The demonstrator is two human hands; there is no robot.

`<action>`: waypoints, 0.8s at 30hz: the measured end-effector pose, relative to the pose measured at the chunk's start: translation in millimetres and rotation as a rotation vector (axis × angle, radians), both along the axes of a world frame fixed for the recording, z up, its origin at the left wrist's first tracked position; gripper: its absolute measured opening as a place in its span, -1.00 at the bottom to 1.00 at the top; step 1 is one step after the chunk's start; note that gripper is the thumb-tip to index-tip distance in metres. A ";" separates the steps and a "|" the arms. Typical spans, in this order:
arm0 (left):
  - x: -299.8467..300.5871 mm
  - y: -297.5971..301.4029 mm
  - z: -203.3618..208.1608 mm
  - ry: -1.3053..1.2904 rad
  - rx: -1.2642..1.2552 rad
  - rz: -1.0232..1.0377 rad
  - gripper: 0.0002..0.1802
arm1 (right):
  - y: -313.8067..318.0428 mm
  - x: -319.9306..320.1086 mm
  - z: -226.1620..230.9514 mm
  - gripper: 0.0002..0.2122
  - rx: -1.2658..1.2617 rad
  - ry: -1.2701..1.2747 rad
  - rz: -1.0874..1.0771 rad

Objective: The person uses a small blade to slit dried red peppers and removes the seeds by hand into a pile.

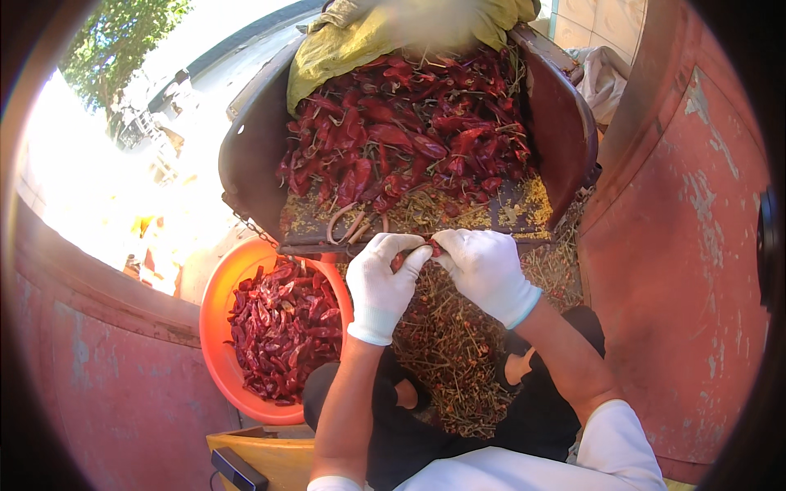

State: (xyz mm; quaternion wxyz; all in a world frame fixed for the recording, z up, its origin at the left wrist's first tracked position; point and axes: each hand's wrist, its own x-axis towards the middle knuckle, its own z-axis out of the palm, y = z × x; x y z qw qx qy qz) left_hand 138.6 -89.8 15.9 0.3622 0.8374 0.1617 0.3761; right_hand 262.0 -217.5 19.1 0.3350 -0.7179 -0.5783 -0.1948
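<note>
Both my hands wear white gloves and meet at the front lip of a dark metal cart bed (233, 159). My left hand (381, 282) is closed on a small dried red chili pepper (398, 262), mostly covered by the fingers. My right hand (489, 268) pinches at the pepper's other end, fingertips almost touching the left ones. Just beyond them, a heap of dried red chili peppers (409, 135) with stems fills the bed. Pale curved handles (342, 222), perhaps of scissors, lie at the bed's edge beside my left hand.
An orange basin (211, 327) of red pepper pods (282, 331) stands at the left. Stems and debris (458, 352) litter the ground between my legs. A yellow-green sack (352, 49) covers the heap's far side. Worn red metal panels (679, 270) flank me. A chain (254, 229) hangs by the bed.
</note>
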 end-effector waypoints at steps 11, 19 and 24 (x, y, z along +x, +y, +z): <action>3.5 -17.2 1.0 0.076 0.126 0.127 -0.87 | -2.2 2.7 -4.6 -0.92 -0.033 -0.082 -0.024; 0.7 -13.7 0.4 -0.023 0.125 0.095 -0.90 | 3.0 -0.8 -3.3 -0.86 -0.132 0.291 0.003; -3.6 -10.8 2.1 -0.163 -0.856 -0.055 -0.86 | 7.1 -5.6 6.1 -0.84 -0.104 1.005 0.203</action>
